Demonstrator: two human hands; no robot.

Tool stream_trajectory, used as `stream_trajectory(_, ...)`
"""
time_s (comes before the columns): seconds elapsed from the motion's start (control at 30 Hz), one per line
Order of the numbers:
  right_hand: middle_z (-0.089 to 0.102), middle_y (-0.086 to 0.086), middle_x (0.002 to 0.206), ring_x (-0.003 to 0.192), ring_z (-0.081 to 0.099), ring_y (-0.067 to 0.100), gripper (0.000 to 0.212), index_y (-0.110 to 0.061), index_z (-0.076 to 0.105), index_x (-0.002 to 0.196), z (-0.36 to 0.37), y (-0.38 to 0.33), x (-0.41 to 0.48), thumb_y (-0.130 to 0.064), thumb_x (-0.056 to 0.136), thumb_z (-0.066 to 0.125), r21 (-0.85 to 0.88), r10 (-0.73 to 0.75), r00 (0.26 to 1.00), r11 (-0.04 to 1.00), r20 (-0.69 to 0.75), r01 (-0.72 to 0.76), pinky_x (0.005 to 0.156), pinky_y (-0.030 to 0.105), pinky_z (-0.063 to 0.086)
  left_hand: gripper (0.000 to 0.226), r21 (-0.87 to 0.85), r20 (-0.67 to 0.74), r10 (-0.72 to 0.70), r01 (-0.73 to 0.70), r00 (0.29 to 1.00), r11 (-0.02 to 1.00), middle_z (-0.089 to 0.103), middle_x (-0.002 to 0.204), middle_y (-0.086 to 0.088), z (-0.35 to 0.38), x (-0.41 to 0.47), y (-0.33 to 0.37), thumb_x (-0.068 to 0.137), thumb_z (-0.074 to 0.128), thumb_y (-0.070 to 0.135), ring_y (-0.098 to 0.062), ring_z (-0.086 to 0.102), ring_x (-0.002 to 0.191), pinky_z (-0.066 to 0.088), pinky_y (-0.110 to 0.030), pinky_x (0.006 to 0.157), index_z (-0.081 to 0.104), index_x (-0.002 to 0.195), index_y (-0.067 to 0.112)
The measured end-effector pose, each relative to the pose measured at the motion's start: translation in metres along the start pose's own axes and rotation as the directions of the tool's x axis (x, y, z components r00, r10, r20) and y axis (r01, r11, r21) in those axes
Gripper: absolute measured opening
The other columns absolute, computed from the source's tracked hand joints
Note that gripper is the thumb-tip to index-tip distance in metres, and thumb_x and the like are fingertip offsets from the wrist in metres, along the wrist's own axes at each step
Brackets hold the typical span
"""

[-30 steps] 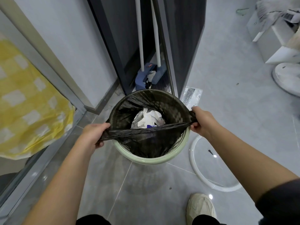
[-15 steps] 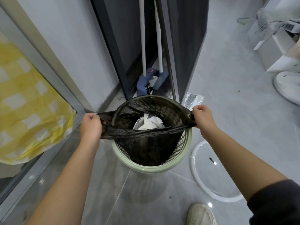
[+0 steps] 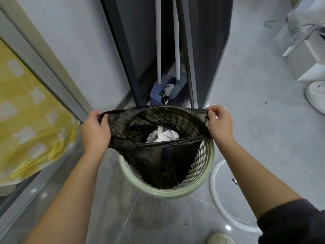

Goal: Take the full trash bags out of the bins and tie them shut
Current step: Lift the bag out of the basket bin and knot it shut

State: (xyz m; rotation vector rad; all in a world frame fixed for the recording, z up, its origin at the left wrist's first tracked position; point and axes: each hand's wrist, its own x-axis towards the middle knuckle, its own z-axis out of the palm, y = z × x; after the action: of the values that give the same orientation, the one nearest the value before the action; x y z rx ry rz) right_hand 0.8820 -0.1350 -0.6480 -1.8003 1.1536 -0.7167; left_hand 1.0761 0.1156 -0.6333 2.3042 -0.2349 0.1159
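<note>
Both hands have risen and drawn wider apart since a second ago, lifting the black trash bag (image 3: pixel 158 155) partly clear of the bin (image 3: pixel 202 166).

Its mouth is stretched open above the pale green perforated bin, the lower part of it hanging inside, with white crumpled paper (image 3: pixel 167 135) visible within (the bag's near edge is pulled taut into a thin cord between the fists). At one side, the left hand (image 3: pixel 95 131) is closed tight on a bunched fold of the rim; opposite, the right hand (image 3: pixel 219 125) pinches the other side, fingers curled shut around the plastic. Behind the bin a blue dustpan (image 3: pixel 161 92) with white handles stands in a dark doorway. A white ring (image 3: pixel 213 187) lies on the grey tiled floor beside the bin, and yellow checked fabric (image 3: pixel 26 111) fills the left edge.
</note>
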Motion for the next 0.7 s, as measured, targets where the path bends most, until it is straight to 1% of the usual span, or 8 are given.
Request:
stream_trajectory(0.07, 0.062, -0.003, 0.082, 0.069, 0.055, 0.009, 0.017, -0.019, 0.062, 0.097, 0.002, 0.002, 0.002, -0.017, 0.094, 0.046, 0.019, 0.002, 0.999, 1.000, 0.041, -0.003, 0.065, 0.019, 0.045, 0.019, -0.088, -0.016, -0.001, -0.001, 1.000, 0.996, 0.062, 0.093, -0.008, -0.002, -0.002, 0.004, 0.096, 0.045, 0.019, -0.025, 0.054, 0.085, 0.036, -0.029, 0.070, 0.058, 0.103, 0.007)
stream_trajectory(0.17, 0.061, 0.003, 0.089, 0.082, 0.057, 0.020, 0.032, -0.015, 0.060, 0.104, 0.000, -0.001, 0.011, -0.042, 0.092, 0.049, -0.148, 0.118, 0.981, 0.984, 0.156, -0.095, 0.071, 0.032, 0.041, 0.018, -0.049, 0.102, -0.062, 0.067, 0.993, 0.997, 0.053, 0.079, -0.001, 0.000, 0.001, 0.013, 0.094, 0.040, 0.022, -0.022, 0.048, 0.080, 0.031, -0.032, 0.061, 0.054, 0.095, 0.010)
stream_trajectory(0.23, 0.057, 0.003, 0.083, 0.083, 0.054, 0.022, 0.041, -0.013, 0.060, 0.090, 0.000, -0.006, 0.020, -0.052, 0.090, 0.049, -0.326, 0.186, 0.949, 0.941, 0.256, -0.097, 0.070, 0.032, 0.039, 0.024, 0.105, 0.234, -0.102, 0.079, 0.967, 0.991, 0.054, 0.083, -0.001, 0.004, 0.011, 0.016, 0.092, 0.045, 0.036, -0.023, 0.048, 0.082, 0.034, -0.032, 0.065, 0.055, 0.095, 0.015)
stream_trajectory(0.3, 0.054, 0.003, 0.066, 0.076, 0.056, 0.025, 0.038, -0.011, 0.059, 0.070, 0.003, -0.008, 0.029, -0.043, 0.090, 0.055, -0.392, 0.167, 0.936, 0.920, 0.311, -0.035, 0.064, 0.030, 0.039, 0.032, 0.224, 0.274, -0.072, 0.009, 0.959, 0.974, 0.062, 0.090, -0.008, 0.012, 0.023, 0.015, 0.090, 0.050, 0.042, -0.028, 0.054, 0.084, 0.037, -0.032, 0.068, 0.062, 0.095, 0.014)
stream_trajectory(0.4, 0.057, -0.002, 0.064, 0.078, 0.061, 0.025, 0.023, -0.011, 0.063, 0.073, 0.010, -0.009, 0.037, -0.026, 0.090, 0.058, -0.314, 0.074, 0.972, 0.950, 0.224, 0.000, 0.067, 0.027, 0.040, 0.031, 0.222, 0.154, 0.032, -0.066, 0.988, 0.973, 0.065, 0.095, -0.021, 0.019, 0.036, 0.019, 0.095, 0.045, 0.028, -0.036, 0.058, 0.089, 0.034, -0.031, 0.067, 0.063, 0.092, 0.003)
stream_trajectory(0.53, 0.062, 0.003, 0.073, 0.070, 0.058, 0.020, 0.018, -0.013, 0.062, 0.087, 0.012, -0.014, 0.026, -0.027, 0.094, 0.054, -0.068, -0.049, 0.992, 0.996, 0.115, 0.057, 0.063, 0.030, 0.045, 0.027, -0.067, -0.051, 0.091, -0.094, 0.995, 0.993, 0.059, 0.088, -0.007, 0.009, 0.031, 0.033, 0.097, 0.038, 0.018, -0.020, 0.050, 0.081, 0.025, -0.022, 0.062, 0.061, 0.097, 0.004)
stream_trajectory(0.63, 0.066, 0.013, 0.081, 0.079, 0.063, 0.029, 0.017, -0.015, 0.062, 0.089, 0.003, -0.012, 0.016, -0.030, 0.093, 0.055, 0.017, -0.095, 0.985, 0.995, 0.145, 0.094, 0.072, 0.041, 0.051, 0.025, -0.154, -0.096, 0.112, -0.126, 0.989, 0.980, 0.058, 0.087, -0.002, -0.002, 0.016, 0.027, 0.097, 0.038, 0.016, -0.015, 0.050, 0.081, 0.030, -0.023, 0.066, 0.060, 0.099, 0.006)
stream_trajectory(0.7, 0.068, 0.017, 0.082, 0.077, 0.065, 0.030, 0.012, -0.020, 0.064, 0.093, -0.009, -0.010, 0.009, -0.030, 0.092, 0.057, 0.049, -0.116, 0.963, 0.993, 0.242, 0.107, 0.072, 0.042, 0.053, 0.025, -0.167, -0.043, 0.181, -0.186, 0.982, 0.968, 0.060, 0.094, 0.001, -0.010, 0.007, 0.015, 0.097, 0.038, 0.012, -0.012, 0.052, 0.086, 0.035, -0.023, 0.073, 0.062, 0.106, 0.008)
